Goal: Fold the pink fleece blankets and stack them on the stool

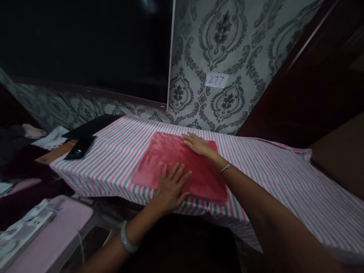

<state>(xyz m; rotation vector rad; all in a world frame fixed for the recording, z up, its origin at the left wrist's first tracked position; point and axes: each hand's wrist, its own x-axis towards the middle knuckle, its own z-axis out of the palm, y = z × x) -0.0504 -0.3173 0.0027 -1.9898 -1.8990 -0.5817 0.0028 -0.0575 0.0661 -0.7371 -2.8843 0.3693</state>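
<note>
A flat, square piece of red plush fabric (199,172) lies on a striped cloth (110,151) that covers a long, narrow table. Whether the fabric is folded or a cushion cover, I cannot tell. Near its front edge rests my left hand (170,185), palm down with the fingers spread. My right hand (196,144) lies flat near the far edge of the plush, fingers stretched out to the left. Neither hand grips anything. A bangle sits on my left wrist and a thin bracelet on my right.
A phone-like dark object (81,148) lies at the table's left end. Behind hangs a large dark screen (85,45); a paper label (216,80) reads 277. A pink-topped stand (71,216) holds a white power strip (25,227) at lower left.
</note>
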